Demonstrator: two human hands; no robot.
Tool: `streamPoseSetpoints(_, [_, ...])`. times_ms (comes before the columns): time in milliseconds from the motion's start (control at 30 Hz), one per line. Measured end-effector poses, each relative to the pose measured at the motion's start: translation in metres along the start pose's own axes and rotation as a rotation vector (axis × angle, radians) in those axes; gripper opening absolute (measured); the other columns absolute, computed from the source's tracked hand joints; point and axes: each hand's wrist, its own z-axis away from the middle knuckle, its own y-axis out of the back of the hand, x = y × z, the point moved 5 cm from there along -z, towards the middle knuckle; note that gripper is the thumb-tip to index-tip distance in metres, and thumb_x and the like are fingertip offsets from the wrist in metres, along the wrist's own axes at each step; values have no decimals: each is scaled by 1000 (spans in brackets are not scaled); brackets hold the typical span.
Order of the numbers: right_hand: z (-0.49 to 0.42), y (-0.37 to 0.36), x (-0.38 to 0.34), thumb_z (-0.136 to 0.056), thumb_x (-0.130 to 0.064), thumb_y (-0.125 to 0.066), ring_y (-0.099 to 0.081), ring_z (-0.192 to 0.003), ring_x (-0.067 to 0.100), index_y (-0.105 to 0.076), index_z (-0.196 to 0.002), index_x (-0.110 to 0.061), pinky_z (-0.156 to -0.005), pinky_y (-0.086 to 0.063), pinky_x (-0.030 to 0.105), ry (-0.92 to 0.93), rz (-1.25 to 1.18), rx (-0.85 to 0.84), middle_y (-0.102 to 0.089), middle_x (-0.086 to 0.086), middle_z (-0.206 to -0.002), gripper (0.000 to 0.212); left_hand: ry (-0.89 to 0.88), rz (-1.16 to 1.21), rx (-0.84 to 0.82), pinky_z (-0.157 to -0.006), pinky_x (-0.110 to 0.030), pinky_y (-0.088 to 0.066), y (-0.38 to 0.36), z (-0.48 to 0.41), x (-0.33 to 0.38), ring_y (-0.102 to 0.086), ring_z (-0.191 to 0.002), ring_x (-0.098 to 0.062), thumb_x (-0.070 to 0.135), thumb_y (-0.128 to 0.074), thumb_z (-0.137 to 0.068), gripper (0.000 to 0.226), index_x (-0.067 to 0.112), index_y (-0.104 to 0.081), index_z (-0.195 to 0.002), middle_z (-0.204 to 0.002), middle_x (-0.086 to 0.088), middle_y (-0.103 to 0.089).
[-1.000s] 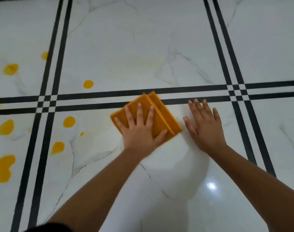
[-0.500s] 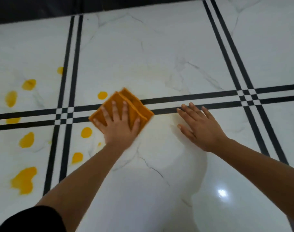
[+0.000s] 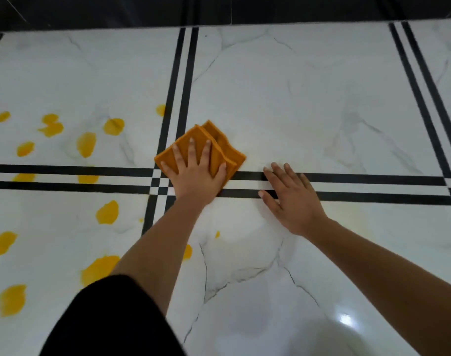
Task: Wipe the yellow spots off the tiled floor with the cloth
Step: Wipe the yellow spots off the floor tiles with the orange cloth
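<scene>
My left hand (image 3: 196, 176) presses flat, fingers spread, on a folded orange cloth (image 3: 219, 143) that lies on the white marble floor just right of a crossing of black tile stripes (image 3: 159, 182). My right hand (image 3: 291, 199) rests flat on the floor to the right of the cloth, fingers apart, holding nothing. Several yellow spots mark the tiles to the left: one (image 3: 113, 126) above the stripes, one (image 3: 107, 212) below them, a large one (image 3: 98, 269) beside my left forearm. A tiny yellow spot (image 3: 217, 234) sits between my arms.
A dark wall or skirting (image 3: 219, 9) runs along the far edge of the floor. A second pair of black stripes (image 3: 422, 104) runs down the right side. A bright light glare (image 3: 346, 318) shows on the glossy tile at lower right.
My left hand slid the cloth left and away, across the horizontal stripes and over the spot that lay beyond them. The view shifted left, bringing more yellow spots into sight. My right hand followed.
</scene>
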Motion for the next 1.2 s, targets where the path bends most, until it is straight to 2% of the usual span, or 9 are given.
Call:
streamPoseSetpoints(133, [1,-4,-9,-76,-62,10,3,-145,16,-6,-149,-26,-115,1,35,26,12,10,-4,-4,-158,83,-317,-59,50,-106,-69,2,-14,66,-18,3,-142,-38,73,-8,-81,74,38,-6,-147,-158,-3,-6])
streamPoseSetpoints(300, [17,-7,-26,-74,-69,15,6,-145,14,-5,-149,-26,-113,5,31,69,25,-30,-3,-4,-158,88,-152,-44,65,-103,-70,-2,-2,76,-58,-9,-140,-43,73,-18,-82,76,33,-18,-147,-155,-7,-19])
streamPoseSetpoints(400, [18,-10,-37,-70,-69,26,6,-145,14,-3,-149,-28,-111,7,30,74,58,-24,-3,-4,-158,94,-405,-60,34,-103,-72,-4,-21,136,-47,-4,-140,-43,77,-19,-81,78,35,-14,-147,-155,-8,-18])
streamPoseSetpoints(467, [17,-15,-49,-76,-67,16,6,-144,13,-4,-149,-27,-111,8,29,89,46,0,-4,-4,-158,86,-495,-123,29,-101,-72,-8,-18,138,-56,-3,-140,-43,78,-16,-80,79,37,-10,-147,-155,-9,-19])
streamPoseSetpoints(633, [21,-28,-80,-85,-60,-2,-2,-145,16,-15,-148,-23,-113,2,32,151,-37,38,-13,-1,-157,74,-74,3,27,-104,-67,10,-11,128,-68,1,-140,-44,78,-16,-78,83,34,-12,-148,-157,-7,-10])
streamPoseSetpoints(767, [20,-26,-87,-86,-58,-3,-5,-145,18,-17,-148,-22,-114,-2,35,151,-30,71,-16,0,-157,73,-353,-99,2,-105,-68,6,-18,155,-63,7,-141,-40,79,-14,-78,81,37,-5,-147,-157,-7,-9])
streamPoseSetpoints(900, [20,-25,-75,-85,-58,-1,-6,-145,20,-17,-148,-21,-114,-2,34,141,13,59,-16,1,-157,75,-41,-17,51,-106,-64,8,-10,129,-89,-1,-141,-41,79,-22,-77,84,35,-9,-147,-157,-6,-10])
streamPoseSetpoints(1033, [24,-18,-77,-85,-59,-6,-14,-144,23,-22,-147,-17,-115,-9,36,110,-30,75,-23,5,-155,77,-246,15,17,-106,-66,-2,-24,191,-68,-2,-142,-39,78,-25,-78,83,34,-15,-147,-156,-6,-15])
streamPoseSetpoints(1200, [45,-29,-129,-87,-56,-47,-43,-119,25,-38,-138,-15,-97,-35,38,-57,-305,14,-49,10,-129,66,-199,153,63,-112,-56,-5,-20,193,-78,-10,-143,-28,71,-29,-82,83,19,-22,-147,-154,-4,-21])
